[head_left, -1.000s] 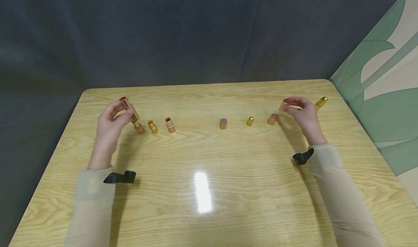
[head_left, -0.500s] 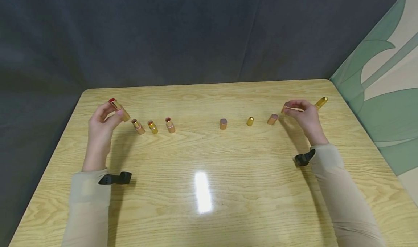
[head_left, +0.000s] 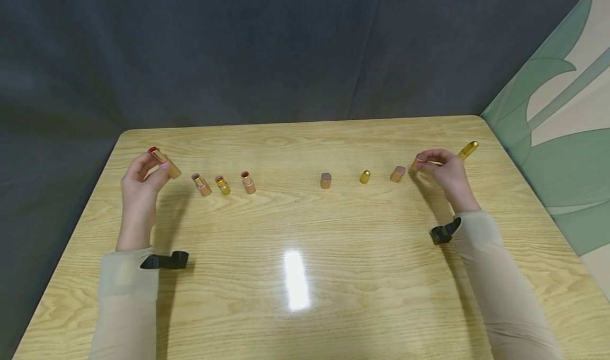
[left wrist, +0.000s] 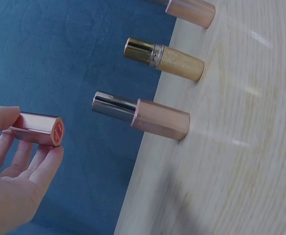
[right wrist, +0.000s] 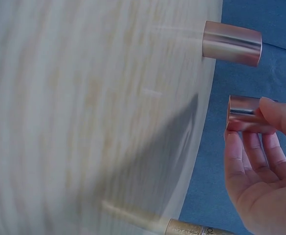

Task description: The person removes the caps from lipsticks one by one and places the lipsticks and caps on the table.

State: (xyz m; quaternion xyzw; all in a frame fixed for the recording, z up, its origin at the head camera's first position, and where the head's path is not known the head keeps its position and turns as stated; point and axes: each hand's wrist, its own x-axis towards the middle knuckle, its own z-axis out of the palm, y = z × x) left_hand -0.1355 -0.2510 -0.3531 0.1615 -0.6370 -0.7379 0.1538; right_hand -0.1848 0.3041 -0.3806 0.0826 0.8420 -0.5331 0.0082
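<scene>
My left hand (head_left: 140, 188) pinches an uncapped lipstick (head_left: 173, 169), raised above the table and tilted, its red tip toward the far left. In the left wrist view its rose-gold base (left wrist: 37, 128) shows a round red label on the end. Right of it stand an uncapped rose-gold lipstick (head_left: 202, 186), a gold one (head_left: 223, 186) and another rose-gold one (head_left: 249, 183). My right hand (head_left: 449, 179) holds a rose-gold lipstick cap (right wrist: 241, 108) between thumb and fingers. Close to its left stands a similar cap (head_left: 397, 174).
A small gold cap (head_left: 365, 177) and another rose-gold cap (head_left: 326, 181) stand farther left along the same row. Beyond my right hand is a slim gold tube (head_left: 469, 149), partly hidden. The wooden table (head_left: 238, 233) ends at a dark curtain (head_left: 286, 47).
My left hand has carried the lipstick leftward, away from the standing row. The right hand has come slightly down and right with the cap. Everything standing on the table looks unmoved.
</scene>
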